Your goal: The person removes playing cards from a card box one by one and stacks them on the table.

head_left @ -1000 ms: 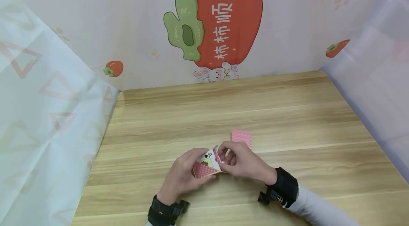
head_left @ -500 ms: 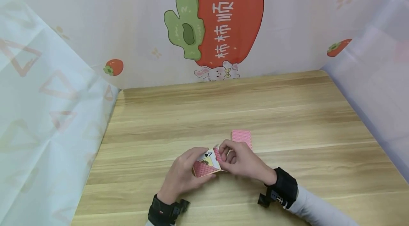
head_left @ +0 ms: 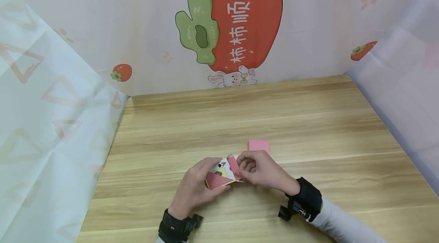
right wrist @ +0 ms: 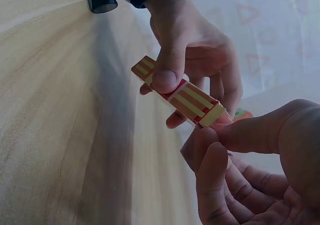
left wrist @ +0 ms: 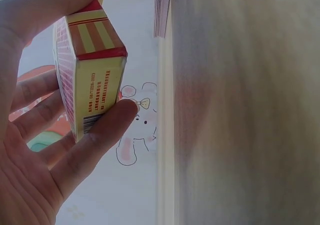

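A playing card box (head_left: pixel 219 176) with a red patterned face and a printed ace of spades is held above the table by my left hand (head_left: pixel 196 185). In the left wrist view, the thumb and fingers of that hand lie around the box (left wrist: pixel 100 80), whose yellow end carries print and a barcode. At the opposite end, my right hand (head_left: pixel 262 170) pinches the flap of the box between thumb and forefinger, as the right wrist view shows beside the striped side of the box (right wrist: pixel 192 100). Its fingers partly hide the flap.
A stack of red-backed playing cards (head_left: pixel 259 146) lies on the wooden table (head_left: pixel 171 128) just behind my right hand. Printed white cloth (head_left: pixel 308 25) hangs along the back and both sides.
My right hand has shifted slightly to the right, and more of the red patterned flap end of the box shows. The left hand keeps its hold, nearly still.
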`<state>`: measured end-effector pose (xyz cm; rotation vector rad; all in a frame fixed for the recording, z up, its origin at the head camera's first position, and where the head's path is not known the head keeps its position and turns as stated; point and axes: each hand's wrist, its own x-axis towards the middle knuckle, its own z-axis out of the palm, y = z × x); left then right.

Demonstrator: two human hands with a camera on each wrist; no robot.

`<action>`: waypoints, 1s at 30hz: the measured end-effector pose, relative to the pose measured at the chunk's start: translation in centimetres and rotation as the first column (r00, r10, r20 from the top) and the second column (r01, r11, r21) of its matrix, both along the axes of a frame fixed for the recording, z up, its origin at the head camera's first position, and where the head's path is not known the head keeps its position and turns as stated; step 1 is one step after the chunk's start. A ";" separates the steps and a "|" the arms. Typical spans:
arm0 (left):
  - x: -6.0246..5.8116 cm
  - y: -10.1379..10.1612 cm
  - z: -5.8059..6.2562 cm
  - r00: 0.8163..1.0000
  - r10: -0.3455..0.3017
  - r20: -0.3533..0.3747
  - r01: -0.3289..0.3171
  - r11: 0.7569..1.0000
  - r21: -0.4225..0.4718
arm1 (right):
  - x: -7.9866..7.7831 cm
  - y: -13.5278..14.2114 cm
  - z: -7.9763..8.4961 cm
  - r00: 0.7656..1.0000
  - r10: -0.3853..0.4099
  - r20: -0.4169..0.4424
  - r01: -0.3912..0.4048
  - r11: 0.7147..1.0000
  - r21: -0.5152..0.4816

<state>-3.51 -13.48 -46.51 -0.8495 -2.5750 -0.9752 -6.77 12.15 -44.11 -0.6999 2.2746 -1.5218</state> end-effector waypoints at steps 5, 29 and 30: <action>0.0 -0.1 0.0 1.000 0.016 0.010 -0.016 1.000 -0.001 | -0.2 0.3 0.3 0.999 0.008 0.038 -0.008 1.000 -0.006; -0.3 -0.2 -0.2 0.996 0.083 0.037 -0.083 0.997 0.002 | -3.4 5.0 3.2 0.984 -0.178 0.001 0.178 0.982 -0.065; -0.3 -0.2 -0.2 0.996 0.081 0.036 -0.081 0.997 0.003 | -3.6 5.2 3.1 0.982 -0.188 0.024 0.189 0.979 -0.080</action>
